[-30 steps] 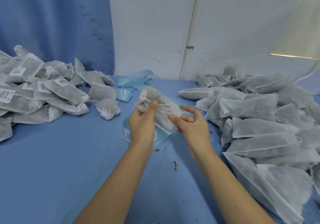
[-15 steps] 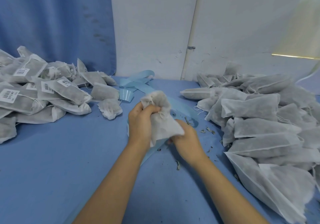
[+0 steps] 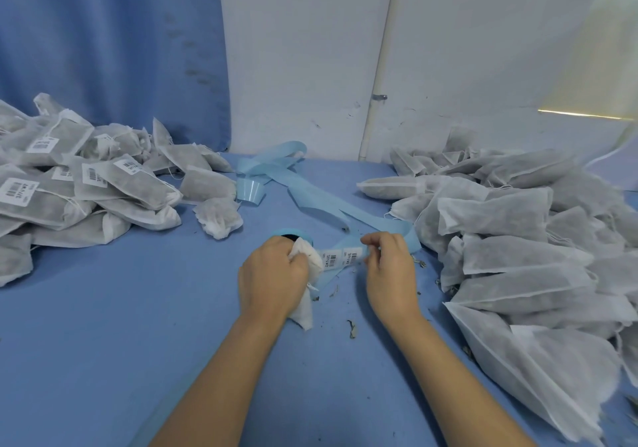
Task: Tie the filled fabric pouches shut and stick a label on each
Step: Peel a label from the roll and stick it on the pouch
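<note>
Pouch: we see it at lower centre of the frame, bunched in the left hand just above the table. Only white folds show at the knuckles and below the palm, and the hand hides the rest. We cannot tell whether its neck is tied.
Left hand: the fingers are curled tight round the pouch.
Right hand: thumb and forefinger pinch the end of the label strip. The other fingers are curled under, and we cannot tell whether they touch it.
Label strip: it spans the gap between the two hands and carries two white barcode labels. The print is too small for us to read.
Label roll: pale blue and mostly hidden behind the left hand, with only its upper rim showing.
Backing ribbon: pale blue, it trails from the hands toward upper centre and tangles near the wall.
Left pile: filled pouches, several with barcode labels, cut off by the left edge.
Right pile: filled pouches with plain faces toward us, cut off at the right edge and lower right.
Filling: it shows as a dim grey through the fabric, and we cannot tell what it is.
Table: blue, with dry crumbs lying between the forearms.
</note>
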`<state>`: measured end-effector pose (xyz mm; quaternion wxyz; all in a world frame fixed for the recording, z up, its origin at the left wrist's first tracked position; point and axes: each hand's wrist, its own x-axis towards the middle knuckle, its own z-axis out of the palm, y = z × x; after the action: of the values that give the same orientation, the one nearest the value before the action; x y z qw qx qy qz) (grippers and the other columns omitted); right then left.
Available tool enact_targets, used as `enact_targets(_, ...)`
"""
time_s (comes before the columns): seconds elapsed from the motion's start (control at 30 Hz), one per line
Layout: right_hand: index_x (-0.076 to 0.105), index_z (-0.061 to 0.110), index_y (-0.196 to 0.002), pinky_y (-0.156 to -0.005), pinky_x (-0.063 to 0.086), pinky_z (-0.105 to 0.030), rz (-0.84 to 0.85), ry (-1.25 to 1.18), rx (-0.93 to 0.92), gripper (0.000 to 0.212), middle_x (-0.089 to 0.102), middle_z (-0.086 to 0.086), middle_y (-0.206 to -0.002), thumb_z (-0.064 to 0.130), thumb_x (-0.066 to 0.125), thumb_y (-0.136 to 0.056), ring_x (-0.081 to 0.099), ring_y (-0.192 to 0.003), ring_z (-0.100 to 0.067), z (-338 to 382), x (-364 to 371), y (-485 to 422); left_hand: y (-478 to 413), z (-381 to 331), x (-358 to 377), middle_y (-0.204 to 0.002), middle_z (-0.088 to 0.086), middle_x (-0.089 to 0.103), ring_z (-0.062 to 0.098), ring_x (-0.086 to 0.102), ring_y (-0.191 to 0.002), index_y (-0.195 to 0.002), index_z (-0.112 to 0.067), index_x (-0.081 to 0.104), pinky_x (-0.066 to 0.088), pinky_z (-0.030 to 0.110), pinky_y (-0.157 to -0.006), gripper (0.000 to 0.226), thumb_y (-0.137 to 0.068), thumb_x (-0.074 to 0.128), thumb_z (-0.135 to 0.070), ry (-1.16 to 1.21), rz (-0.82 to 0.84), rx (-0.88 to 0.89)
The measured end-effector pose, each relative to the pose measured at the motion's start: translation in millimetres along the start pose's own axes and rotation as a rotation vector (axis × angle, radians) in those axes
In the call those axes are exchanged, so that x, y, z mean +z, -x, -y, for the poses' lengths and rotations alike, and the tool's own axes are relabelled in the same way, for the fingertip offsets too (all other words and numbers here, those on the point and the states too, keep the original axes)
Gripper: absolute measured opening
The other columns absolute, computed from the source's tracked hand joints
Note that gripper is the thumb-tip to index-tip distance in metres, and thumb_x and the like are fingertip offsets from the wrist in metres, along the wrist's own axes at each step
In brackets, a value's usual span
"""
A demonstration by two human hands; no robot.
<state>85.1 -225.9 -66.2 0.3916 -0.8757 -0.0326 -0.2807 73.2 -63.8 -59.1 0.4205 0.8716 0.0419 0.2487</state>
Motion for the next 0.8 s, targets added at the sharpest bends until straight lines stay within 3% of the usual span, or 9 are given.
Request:
enact_targets(0.1,0.060,0.003,-0.111,-0.077,0.032,-0.016,-0.031,0.021,0.026,0.023,0.055,-0.008,-0.112,-0.001,0.043,-0.097,0.046,-0.087,-0.010,-4.8,-1.0,-1.5,4.1,-5.2,5.0,-0.078,0.003,0.059,0.028,0.053,-0.068,-0.074,-0.008,0.057,0.031,0.031,-0.056,0.010,-0.082,0.053,-0.013,-0.180,-0.006,0.066)
enact_targets(0.17,0.061,0.004,-0.111,-0.073,0.029,-0.014,-0.040,0.028,0.045,0.024,0.054,-0.007,-0.111,-0.001,0.042,-0.097,0.045,-0.086,-0.010,-7.6,-2.2,-1.9,5.8,-8.0,8.9,-0.101,-0.004,0.062,0.024,0.056,-0.074,-0.082,-0.010,0.063,0.032,0.029,-0.057,0.014,-0.084,0.050,-0.014,-0.233,0.037,0.081)
enact_targets(0.23,0.061,0.004,-0.112,-0.074,0.029,-0.013,-0.026,0.028,0.049,0.025,0.053,-0.007,-0.112,-0.002,0.042,-0.097,0.045,-0.087,-0.010,-8.8,-1.8,-1.4,6.0,-8.3,11.5,-0.121,-0.012,0.057,0.020,0.059,-0.082,-0.092,-0.014,0.069,0.036,0.027,-0.060,0.022,-0.086,0.047,-0.014,-0.258,0.071,0.075)
enact_targets(0.33,0.061,0.003,-0.111,-0.077,0.031,-0.014,-0.019,0.044,0.022,0.026,0.052,-0.009,-0.112,-0.005,0.041,-0.095,0.045,-0.087,-0.011,-7.2,0.6,-0.3,5.5,-6.4,12.9,-0.135,-0.013,0.050,0.018,0.060,-0.087,-0.103,-0.021,0.070,0.033,0.026,-0.060,0.028,-0.087,0.047,-0.016,-0.267,0.097,0.087)
enact_targets(0.43,0.062,0.000,-0.106,-0.077,0.033,-0.014,-0.046,0.042,-0.027,0.026,0.052,-0.011,-0.110,-0.009,0.041,-0.093,0.047,-0.086,-0.013,-4.3,0.3,0.0,7.6,-5.4,14.1,-0.148,-0.020,0.036,0.016,0.061,-0.083,-0.091,-0.022,0.067,0.036,0.027,-0.058,0.019,-0.083,0.050,-0.017,-0.191,0.166,0.183)
enact_targets(0.53,0.062,0.002,-0.100,-0.077,0.040,-0.023,-0.046,0.031,-0.057,0.026,0.053,-0.009,-0.107,-0.009,0.040,-0.092,0.053,-0.088,-0.018,-3.6,-0.6,1.3,7.8,-2.6,18.5,-0.144,-0.025,0.040,0.013,0.060,-0.086,-0.078,-0.015,0.060,0.041,0.029,-0.063,0.009,-0.080,0.052,-0.013,-0.060,0.249,0.226)
enact_targets(0.63,0.061,0.004,-0.101,-0.076,0.045,-0.034,-0.061,0.019,-0.054,0.025,0.053,-0.006,-0.107,-0.007,0.040,-0.093,0.055,-0.089,-0.019,-2.6,-1.2,1.8,7.4,-0.2,19.2,-0.121,-0.019,0.062,0.010,0.058,-0.091,-0.082,-0.017,0.065,0.041,0.027,-0.069,0.015,-0.076,0.051,-0.015,0.159,0.279,0.156)
enact_targets(0.7,0.058,0.008,-0.108,-0.077,0.046,-0.022,-0.114,-0.082,-0.056,0.025,0.049,-0.001,-0.112,-0.006,0.042,-0.094,0.057,-0.089,-0.010,2.4,-2.6,1.9,8.5,-3.0,16.1,-0.095,-0.015,0.067,0.012,0.060,-0.087,-0.082,-0.021,0.067,0.048,0.031,-0.075,0.025,-0.068,0.047,-0.019,0.332,0.308,0.091)
enact_targets(0.8,0.050,0.022,-0.111,-0.075,0.042,-0.006,-0.158,-0.237,-0.008,0.026,0.047,0.007,-0.117,0.002,0.050,-0.094,0.056,-0.091,0.007,9.0,-4.2,2.9,8.1,-5.7,13.6,-0.084,-0.012,0.067,0.012,0.063,-0.083,-0.074,-0.025,0.069,0.051,0.030,-0.075,0.025,-0.064,0.047,-0.017,0.528,0.340,-0.003)
